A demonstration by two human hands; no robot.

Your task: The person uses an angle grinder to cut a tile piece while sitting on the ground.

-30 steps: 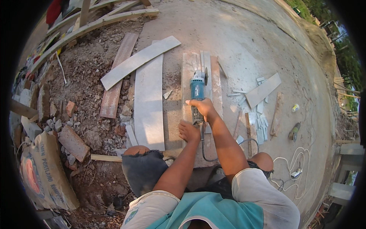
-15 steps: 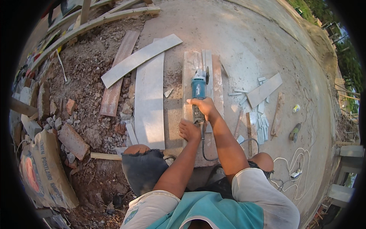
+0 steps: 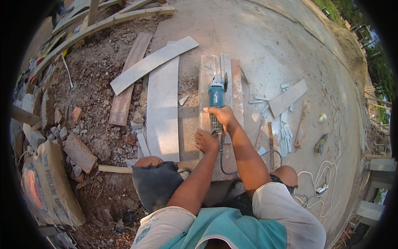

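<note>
A teal and black angle grinder (image 3: 216, 96) lies lengthwise in front of me, its disc (image 3: 226, 81) upright over a narrow pale tile strip (image 3: 227, 66). My right hand (image 3: 222, 116) is wrapped round the grinder's body, thumb on the left. Beside the grinder's rear end, my left hand (image 3: 206, 141) is closed with its fingers curled; whatever lies under them is hidden. Below both is a long, dusty board (image 3: 205, 70), with a reddish plank (image 3: 236, 89) along its right side. The grinder's black cord (image 3: 222, 164) loops away to the right.
Long grey tiles (image 3: 163, 112) lie to the left, by rubble and a paper cement sack (image 3: 52, 184). On the right are tile offcuts (image 3: 285, 135), a loose tile piece (image 3: 288, 98), another grinder (image 3: 320, 143) and a white extension cable (image 3: 317, 174). My knees flank the board.
</note>
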